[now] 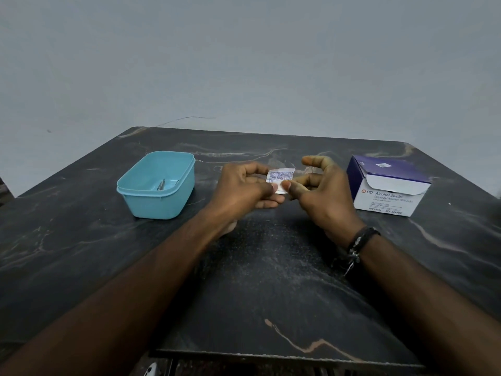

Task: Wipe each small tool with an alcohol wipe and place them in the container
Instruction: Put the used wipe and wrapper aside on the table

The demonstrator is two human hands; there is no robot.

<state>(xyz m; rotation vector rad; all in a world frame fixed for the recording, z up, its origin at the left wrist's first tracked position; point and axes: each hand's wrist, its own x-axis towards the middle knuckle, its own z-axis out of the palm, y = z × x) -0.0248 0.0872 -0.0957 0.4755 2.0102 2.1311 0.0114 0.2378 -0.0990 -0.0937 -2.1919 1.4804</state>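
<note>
Sitting at left of centre in the frame, the blue container [156, 185] already holds a small metal tool [161, 185]. Right of it, at centre frame, the left hand [244, 185] and right hand [322, 188] pinch the alcohol wipe packet [279, 179] between thumbs and fingertips, one on each side edge; its long axis runs left-right between them, probably for tearing. The swab box [387, 185] stands far right.

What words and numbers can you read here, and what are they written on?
"BD Alcohol Swabs": front of the white and purple box.
"Isopropyl Alcohol 70%": smaller line below it, just about readable.
"100 Units" and "REF 326900": bottom of the box front; the digits are blurry, so unsure.
Barcode sticker on the box top: too small to read.
Small packet pinched by the left hand and the right hand: blue print, too small to read.
</note>
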